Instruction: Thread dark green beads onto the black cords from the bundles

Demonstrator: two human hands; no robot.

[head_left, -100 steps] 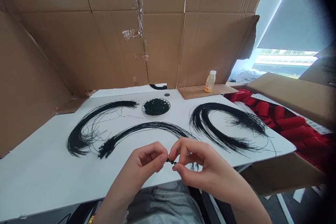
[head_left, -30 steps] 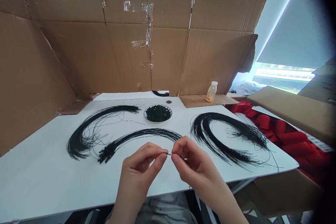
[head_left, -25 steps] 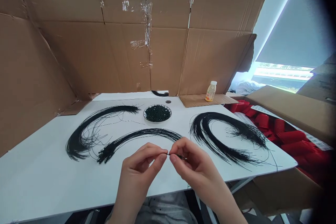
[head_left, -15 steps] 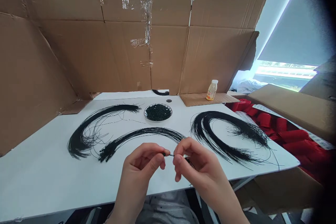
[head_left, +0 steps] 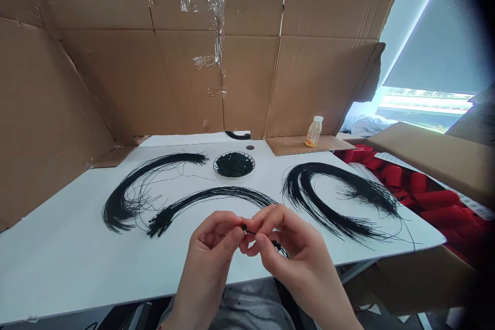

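Cardboard sheets (head_left: 247, 62) wall off the far side of a white table (head_left: 69, 263), with red cups (head_left: 436, 198) packed in a box to the right. Three arcs of black cord (head_left: 299, 188) lie on the table beside a plate (head_left: 234, 176) of dark beads (head_left: 234, 164). Above the near edge, the curled left hand (head_left: 207, 252) and right hand (head_left: 297, 247) pinch a short black cord (head_left: 253, 232) between thumbs and forefingers, a black bead (head_left: 244, 227) at the left fingertips and a second bead (head_left: 277, 244) just beside the right fingers.

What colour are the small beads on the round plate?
Dark green beads, clearest in the head view.
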